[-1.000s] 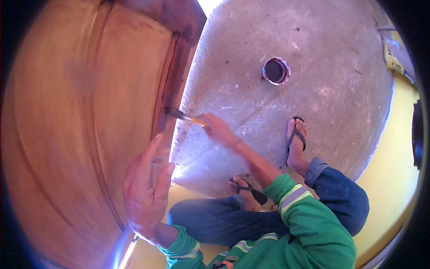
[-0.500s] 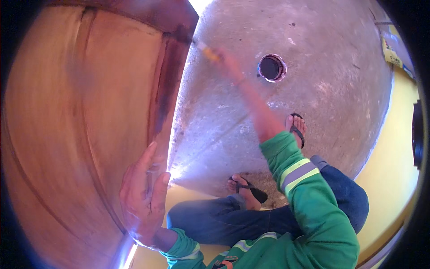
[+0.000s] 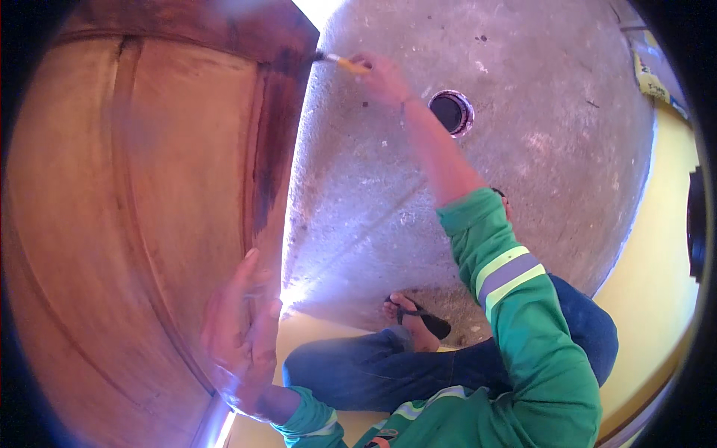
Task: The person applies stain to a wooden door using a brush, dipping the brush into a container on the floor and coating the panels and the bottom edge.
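Note:
A paintbrush [image 3: 343, 63] with a yellow handle is held in my right hand [image 3: 385, 81]. Its dark bristles touch the edge of the brown wooden door [image 3: 187, 172] near the upper corner. Dark, wet-looking stain runs down the door's frame strip [image 3: 273, 142] below the brush. My left hand [image 3: 243, 340] rests at the lower part of the door by its edge, fingers stretched and thumb apart. I see nothing held in it.
An open round can [image 3: 451, 113] of dark liquid stands on the concrete floor [image 3: 538, 89], right of my right forearm. A sandalled foot [image 3: 418, 321] is beneath me. The yellow wall [image 3: 642, 246] curves along the right, with a yellow-and-white bag [image 3: 653, 75] at its far end.
My right hand has moved slightly up and to the right with the paintbrush, whose bristles now meet the door's edge. The left hand stays by the door with little change.

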